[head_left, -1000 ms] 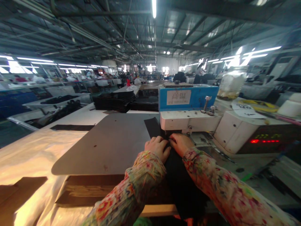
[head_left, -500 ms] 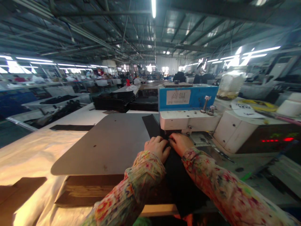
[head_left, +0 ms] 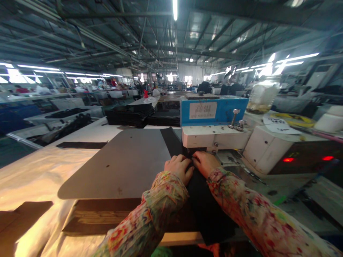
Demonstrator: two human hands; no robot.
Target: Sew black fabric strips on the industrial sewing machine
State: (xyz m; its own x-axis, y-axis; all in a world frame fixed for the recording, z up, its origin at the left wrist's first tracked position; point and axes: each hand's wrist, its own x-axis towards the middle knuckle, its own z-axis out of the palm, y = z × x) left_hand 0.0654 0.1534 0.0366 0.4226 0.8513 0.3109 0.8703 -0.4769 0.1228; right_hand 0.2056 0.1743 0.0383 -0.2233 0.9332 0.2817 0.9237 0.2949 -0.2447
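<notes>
while both hands meet just in front of the sewing machine (head_left: 211, 136), the black strip (head_left: 210, 210) runs beneath them, its far end lying on the grey plate (head_left: 115, 166) and its near end hanging over the table's front edge. the left hand (head_left: 179, 167) rests on the strip with its fingers bent and close together; the right hand (head_left: 205, 163) has its fingers drawn in beside them, near the machine's head. whether either hand pinches the cloth, i cannot tell.

the smooth plate carries a few dark marks and has a rounded near corner. under its near edge sit brown pieces (head_left: 104, 216), on a pale, wrinkled covering (head_left: 40, 171) that catches warm light. a dark band (head_left: 81, 145) lies left of the plate, and black stacks (head_left: 128, 115) stand behind it. right of the machine's blue panel are a clear jar (head_left: 262, 98), a yellow coil (head_left: 293, 120) and a control box (head_left: 292, 157) with red lights.

beyond, the room stretches far back under a dark metal roof (head_left: 150, 32), with a bright tube (head_left: 175, 9) overhead, rows of lamps along both sides and cluttered worktables, blurred by distance.
</notes>
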